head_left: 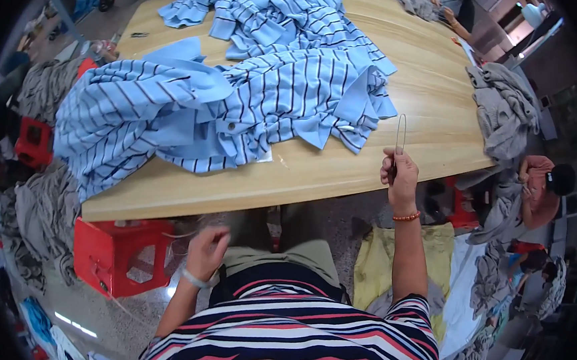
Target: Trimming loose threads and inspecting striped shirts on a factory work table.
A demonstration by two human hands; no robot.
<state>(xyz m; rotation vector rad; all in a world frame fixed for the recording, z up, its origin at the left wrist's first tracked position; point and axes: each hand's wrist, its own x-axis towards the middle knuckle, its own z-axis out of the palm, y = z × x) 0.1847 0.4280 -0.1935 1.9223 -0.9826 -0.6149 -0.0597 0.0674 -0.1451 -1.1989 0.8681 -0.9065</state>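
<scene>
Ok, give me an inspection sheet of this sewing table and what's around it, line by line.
Surface: wooden table, pale, largely covered.
Job's things: blue striped garments heaped on the table; thin looped tool held upright at its near edge.
Clutter: grey fabric pile at the table's right; yellow cloth on the floor.
Grippers: right hand pinches the tool; left hand below the table edge, thread barely visible, cannot tell what it grips.
Cables: nothing seen.
Surroundings: red plastic stool; another person seated right.

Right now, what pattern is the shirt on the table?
Light blue with thin dark stripes: the shirt shows best in the head view.
</scene>
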